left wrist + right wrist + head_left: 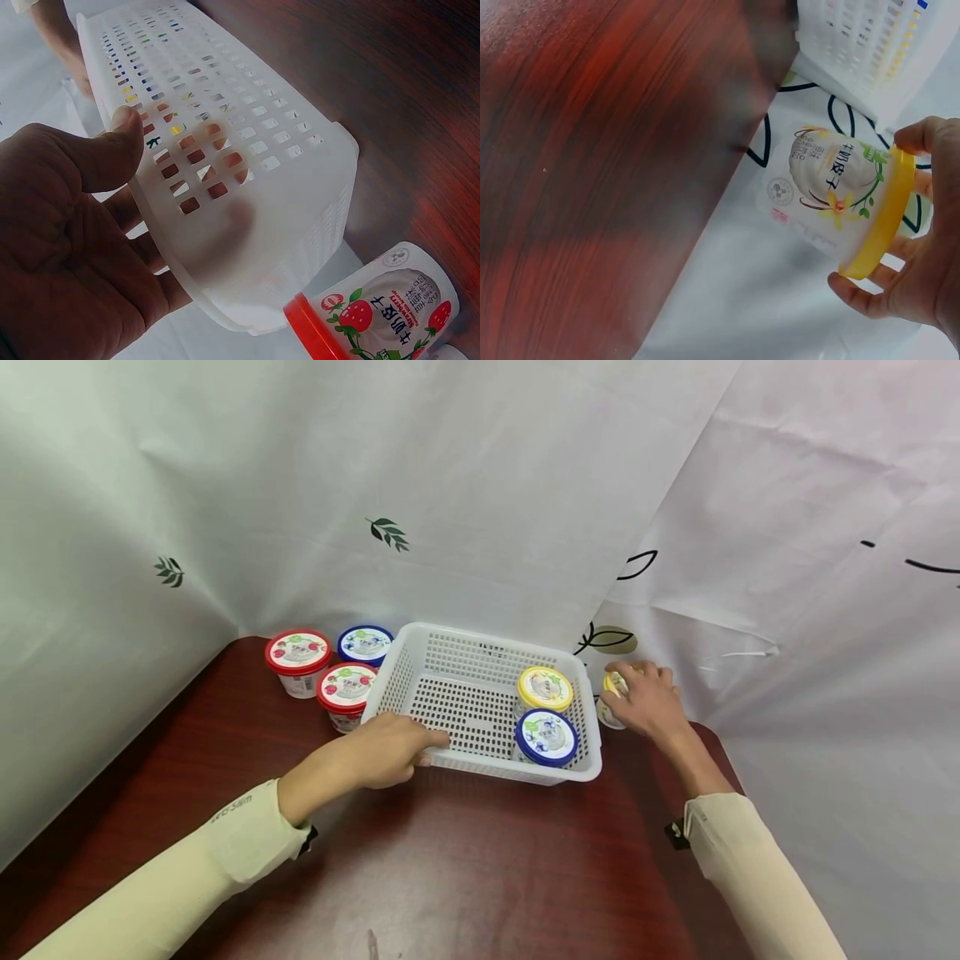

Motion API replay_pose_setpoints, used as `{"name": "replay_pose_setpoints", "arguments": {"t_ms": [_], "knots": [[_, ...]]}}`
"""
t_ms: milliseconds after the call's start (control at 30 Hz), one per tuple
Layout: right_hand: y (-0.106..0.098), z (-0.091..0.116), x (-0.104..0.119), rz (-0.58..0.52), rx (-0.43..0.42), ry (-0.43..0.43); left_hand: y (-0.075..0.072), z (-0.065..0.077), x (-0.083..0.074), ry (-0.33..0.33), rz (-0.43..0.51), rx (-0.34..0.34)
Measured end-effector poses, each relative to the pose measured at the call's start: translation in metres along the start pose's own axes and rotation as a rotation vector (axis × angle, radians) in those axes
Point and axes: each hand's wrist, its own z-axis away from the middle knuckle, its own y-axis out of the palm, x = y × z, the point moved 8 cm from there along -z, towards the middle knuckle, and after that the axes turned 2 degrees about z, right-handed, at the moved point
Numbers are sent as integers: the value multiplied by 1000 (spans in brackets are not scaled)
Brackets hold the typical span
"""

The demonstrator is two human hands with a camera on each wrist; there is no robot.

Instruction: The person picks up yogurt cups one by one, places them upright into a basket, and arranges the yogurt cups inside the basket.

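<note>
Right grip [647,700] pinching the yellow-lidded tub [829,199] by its lid [885,217], three o'clock of the white basket [480,723]! Probably light, fairly stiff, perhaps slick; lid edge should hold best. Left grip [392,750] pinches the basket's rim, eight o'clock.

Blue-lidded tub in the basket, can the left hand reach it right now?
Likely yes, after releasing the basket: no other tub stands between the left hand and the blue-lidded tub.

A glossy wood grain is shown by the table [480,868]. Smooth, semi-matt plastic is seen in the basket [480,764] and in the yellow-lidded tub [832,199] at the far right. The far sheeting [480,460] is creased; the sleeves [757,868] are made of matt cloth.
</note>
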Motion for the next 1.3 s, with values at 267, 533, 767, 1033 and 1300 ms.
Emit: {"name": "replay_pose_setpoints", "arguments": {"t_ms": [267,533,767,1033,1300], "knots": [[-6,2,5,30,-44,-22,0,0,0,4,0,-7],[-13,2,11,49,-123,-32,-1,3,0,4,9,-11],[-24,3,15,18,-200,-22,0,3,1,1,9,-11],[-35,5,27,31,-245,-36,0,2,1,10,5,-16],[-43,7,41,41,-273,-71,0,0,1,6,9,-12]]}}
